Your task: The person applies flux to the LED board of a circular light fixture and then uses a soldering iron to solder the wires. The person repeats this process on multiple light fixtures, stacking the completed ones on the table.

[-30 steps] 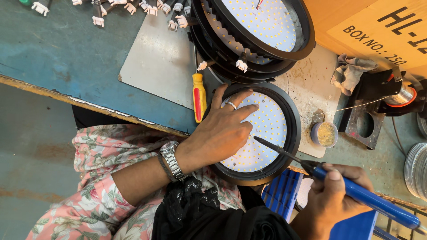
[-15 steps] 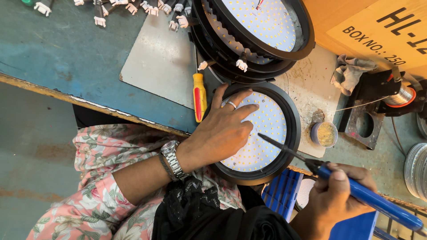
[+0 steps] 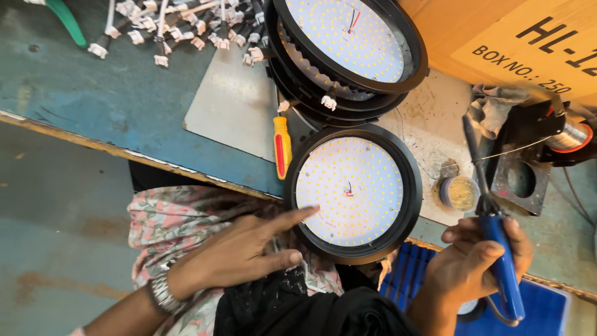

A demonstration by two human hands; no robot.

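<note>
A round black lamp housing with a white board of many small yellow dots point(image 3: 351, 190) lies at the bench's near edge. My left hand point(image 3: 239, 252) is off the board now, fingers spread, one fingertip touching its lower left rim. My right hand point(image 3: 476, 261) grips a blue-handled soldering iron point(image 3: 491, 230), its dark tip pointing up and away, to the right of the lamp. Red and black wires poke up at the board's centre.
More round lamps point(image 3: 348, 50) are stacked behind. A yellow and red screwdriver point(image 3: 282, 147) lies left of the lamp. A small tin point(image 3: 459, 193), an iron stand with a solder spool point(image 3: 528, 155), a cardboard box point(image 3: 516, 37) and white connectors point(image 3: 180, 25) surround it.
My left hand has slid off the board toward me, leaving only a fingertip at the rim. The right hand has swung the iron's tip away from the board, up to the right.
</note>
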